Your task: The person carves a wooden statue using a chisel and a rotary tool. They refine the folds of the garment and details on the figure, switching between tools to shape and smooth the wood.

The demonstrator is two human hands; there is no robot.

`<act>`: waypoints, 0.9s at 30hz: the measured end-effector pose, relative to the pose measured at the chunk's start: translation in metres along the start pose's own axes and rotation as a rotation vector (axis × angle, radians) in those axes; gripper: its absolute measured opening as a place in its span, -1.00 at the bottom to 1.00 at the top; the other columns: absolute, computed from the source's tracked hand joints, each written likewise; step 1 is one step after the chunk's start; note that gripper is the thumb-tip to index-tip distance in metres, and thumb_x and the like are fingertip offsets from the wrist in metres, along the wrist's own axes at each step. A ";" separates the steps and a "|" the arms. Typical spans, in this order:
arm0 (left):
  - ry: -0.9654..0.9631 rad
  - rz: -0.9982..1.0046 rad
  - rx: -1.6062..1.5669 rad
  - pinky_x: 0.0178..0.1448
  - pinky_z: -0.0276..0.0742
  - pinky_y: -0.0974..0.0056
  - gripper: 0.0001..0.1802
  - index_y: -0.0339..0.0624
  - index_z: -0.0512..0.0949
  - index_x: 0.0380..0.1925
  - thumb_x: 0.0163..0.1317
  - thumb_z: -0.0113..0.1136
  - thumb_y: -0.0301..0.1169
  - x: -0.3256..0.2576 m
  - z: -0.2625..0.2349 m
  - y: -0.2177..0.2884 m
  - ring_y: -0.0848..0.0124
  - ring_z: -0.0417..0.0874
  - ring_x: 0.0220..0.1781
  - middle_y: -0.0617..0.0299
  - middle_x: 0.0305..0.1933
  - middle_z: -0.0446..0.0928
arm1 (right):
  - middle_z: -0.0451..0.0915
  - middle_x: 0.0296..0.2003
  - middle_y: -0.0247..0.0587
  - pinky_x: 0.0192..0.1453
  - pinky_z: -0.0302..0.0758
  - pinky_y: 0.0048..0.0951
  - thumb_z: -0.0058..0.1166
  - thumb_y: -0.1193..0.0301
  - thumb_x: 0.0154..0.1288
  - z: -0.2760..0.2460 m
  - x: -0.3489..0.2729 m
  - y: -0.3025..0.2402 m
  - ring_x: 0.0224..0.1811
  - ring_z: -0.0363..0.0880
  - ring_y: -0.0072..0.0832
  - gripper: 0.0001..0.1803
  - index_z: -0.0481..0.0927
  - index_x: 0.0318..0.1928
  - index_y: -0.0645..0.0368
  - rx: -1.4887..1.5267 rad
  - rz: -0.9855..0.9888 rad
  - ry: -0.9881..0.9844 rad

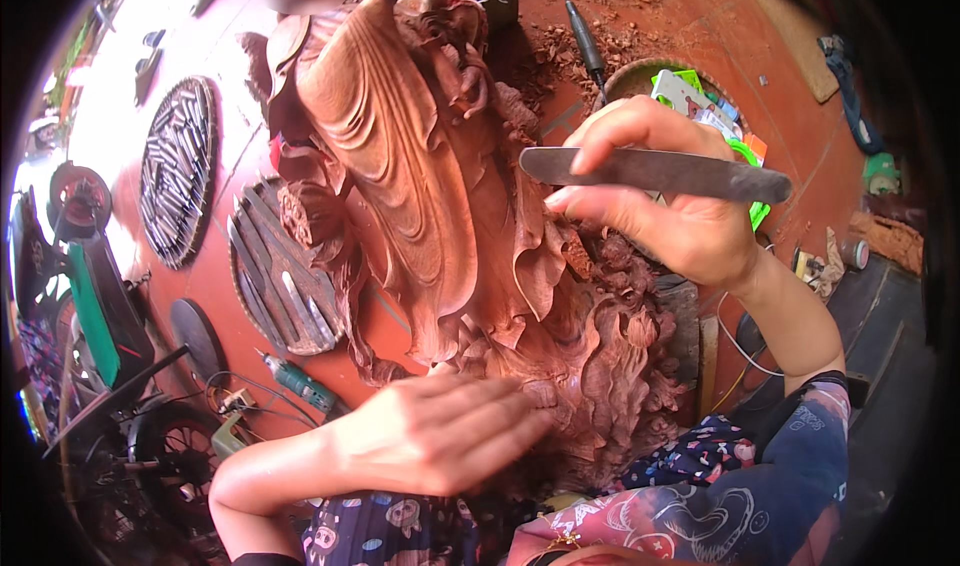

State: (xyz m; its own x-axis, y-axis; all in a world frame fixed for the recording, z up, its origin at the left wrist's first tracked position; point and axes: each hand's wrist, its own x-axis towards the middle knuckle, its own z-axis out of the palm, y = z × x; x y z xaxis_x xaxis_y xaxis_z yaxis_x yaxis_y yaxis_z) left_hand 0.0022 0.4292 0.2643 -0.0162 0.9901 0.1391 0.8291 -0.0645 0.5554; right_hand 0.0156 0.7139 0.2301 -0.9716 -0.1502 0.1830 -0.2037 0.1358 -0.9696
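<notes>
A large reddish-brown wood carving [400,186] of a robed figure lies across the middle, its draped folds running down to a rough, leafy base [600,366]. Raised over the carving's right side, my right hand [670,186] pinches a flat, dark metal file [660,173] between thumb and fingers. The file is held level, its rounded end to the left, apart from the wood. My left hand [450,431] lies palm down over the lower folds, fingers stretched out and slightly blurred. Nothing shows in it, though its palm side is hidden.
At left, a round basket [212,116] holds many slim metal tools. A woven tray [325,346] bears flat pointed blades. Nearby lie a green power drill [300,384] and cables. Beyond my right hand are a black handpiece [585,41], wood chips [640,31] and a basket of bright items.
</notes>
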 end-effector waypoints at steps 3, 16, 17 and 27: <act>0.113 -0.186 0.084 -0.12 0.68 0.38 -0.73 -0.08 0.76 -0.11 0.16 0.38 -0.44 -0.009 -0.010 0.001 0.36 0.82 -0.07 0.28 -0.14 0.78 | 0.77 -0.18 -0.12 -0.01 0.67 -0.47 0.49 0.51 0.15 -0.005 -0.006 0.005 -0.15 0.80 -0.36 -0.71 0.69 -0.12 0.21 -0.309 -0.140 -0.004; 0.335 -0.854 -1.844 0.60 0.20 0.13 -0.28 -0.32 0.11 0.54 0.56 0.12 -0.22 0.037 -0.001 0.007 0.32 0.37 0.51 0.08 0.49 0.32 | 0.73 -0.15 -0.01 -0.27 0.74 -0.33 0.32 0.53 0.21 0.034 0.002 0.022 -0.27 0.78 -0.25 -0.66 0.72 0.01 0.34 -0.478 -0.530 0.075; 0.409 -0.762 -1.924 0.64 0.12 0.13 -0.26 -0.31 0.05 0.55 0.56 0.11 -0.23 0.038 0.007 -0.001 0.32 0.29 0.56 0.10 0.53 0.25 | 0.73 -0.14 0.01 -0.25 0.74 -0.33 0.31 0.51 0.22 0.037 0.002 0.023 -0.24 0.79 -0.24 -0.66 0.72 0.01 0.35 -0.494 -0.530 0.058; 0.744 -0.861 -1.851 0.42 0.45 0.12 -0.56 -0.13 0.33 0.37 0.65 -0.16 -0.17 0.049 0.024 -0.026 0.30 0.53 0.36 0.14 0.33 0.49 | 0.74 -0.08 0.03 0.02 0.77 -0.28 0.18 0.48 0.19 0.049 0.014 0.043 -0.03 0.79 -0.19 -0.68 0.71 -0.06 0.38 -0.622 -0.644 0.129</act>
State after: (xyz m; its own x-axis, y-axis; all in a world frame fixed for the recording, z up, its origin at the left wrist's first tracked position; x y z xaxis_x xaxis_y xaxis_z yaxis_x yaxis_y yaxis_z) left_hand -0.0068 0.4825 0.2372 -0.5205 0.6462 -0.5581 -0.8267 -0.2178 0.5188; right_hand -0.0003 0.6693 0.1828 -0.6449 -0.2741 0.7135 -0.7051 0.5737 -0.4169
